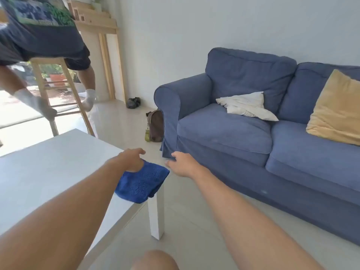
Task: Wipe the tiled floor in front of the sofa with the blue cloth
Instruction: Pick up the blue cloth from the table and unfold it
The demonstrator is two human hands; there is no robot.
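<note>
Both forearms are bare from the bottom edge of the view up to each hand, with no sleeve, watch, ring or glove showing. The left hand [132, 160] and right hand [182, 164] are ungloved. A bare knee [155, 260] shows below them.

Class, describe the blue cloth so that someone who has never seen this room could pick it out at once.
Find the white table facing the blue sofa. On its corner nearest the sofa lies the blue cloth, under the left hand. It is a brighter, textured blue than the sofa.
</note>
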